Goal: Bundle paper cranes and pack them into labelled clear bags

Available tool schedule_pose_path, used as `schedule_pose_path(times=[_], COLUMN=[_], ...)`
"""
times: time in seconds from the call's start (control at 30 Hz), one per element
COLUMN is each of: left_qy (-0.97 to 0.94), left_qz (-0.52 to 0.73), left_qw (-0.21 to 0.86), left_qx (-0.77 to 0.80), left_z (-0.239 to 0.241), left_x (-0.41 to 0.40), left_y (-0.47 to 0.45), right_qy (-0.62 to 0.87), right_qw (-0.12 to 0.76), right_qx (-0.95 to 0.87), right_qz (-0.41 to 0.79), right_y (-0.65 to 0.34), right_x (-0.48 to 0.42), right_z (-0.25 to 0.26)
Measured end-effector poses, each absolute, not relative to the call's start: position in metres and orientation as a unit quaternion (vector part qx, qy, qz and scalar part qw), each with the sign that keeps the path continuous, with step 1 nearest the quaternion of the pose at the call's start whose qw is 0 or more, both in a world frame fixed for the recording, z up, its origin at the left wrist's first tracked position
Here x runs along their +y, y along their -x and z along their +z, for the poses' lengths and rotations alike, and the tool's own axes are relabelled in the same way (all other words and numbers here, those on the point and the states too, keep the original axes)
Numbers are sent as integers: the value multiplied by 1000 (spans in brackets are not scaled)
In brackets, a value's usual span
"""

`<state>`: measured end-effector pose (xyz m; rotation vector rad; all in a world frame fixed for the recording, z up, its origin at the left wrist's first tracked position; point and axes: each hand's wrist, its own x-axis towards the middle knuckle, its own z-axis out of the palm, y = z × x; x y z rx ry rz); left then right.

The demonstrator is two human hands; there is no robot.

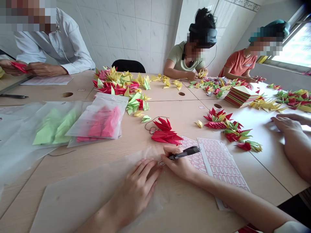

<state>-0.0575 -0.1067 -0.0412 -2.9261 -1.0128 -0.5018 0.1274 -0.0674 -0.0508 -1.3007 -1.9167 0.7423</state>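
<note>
Flat on a clear plastic bag, the left hand spreads open, pinning it; the right hand grips a black marker, tip at a small label stuck there. Labelling seems underway, demanding steady strokes. Sticker sheets and red paper cranes lie beyond; no writing is legible.

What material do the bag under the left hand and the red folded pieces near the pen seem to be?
The bag looks like thin frosted plastic: translucent, the table shows through. The red folded pieces seem matte paper, with sharp creases and points.
</note>
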Motion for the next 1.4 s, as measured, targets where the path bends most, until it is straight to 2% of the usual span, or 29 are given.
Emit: schedule_pose_path(times=[0.73, 0.97, 1.1, 1.4], left_qy=[932, 936, 934, 935], left_qz=[-167, -154, -159, -168], left_qw=[3, -15, -18, -2], left_qx=[-323, -317, -319, -314], left_z=[-42, -43, -43, -41], left_x=[-106, -107, -107, -106], left_y=[58, 58, 59, 59], right_qy=[501, 492, 470, 489], right_qw=[366, 490, 452, 385], right_qx=[-726, -588, -590, -666], right_qz=[297, 415, 476, 410], right_y=[-129, -130, -129, -128], right_x=[-68, -65, -67, -69], right_z=[-51, -38, -35, -47])
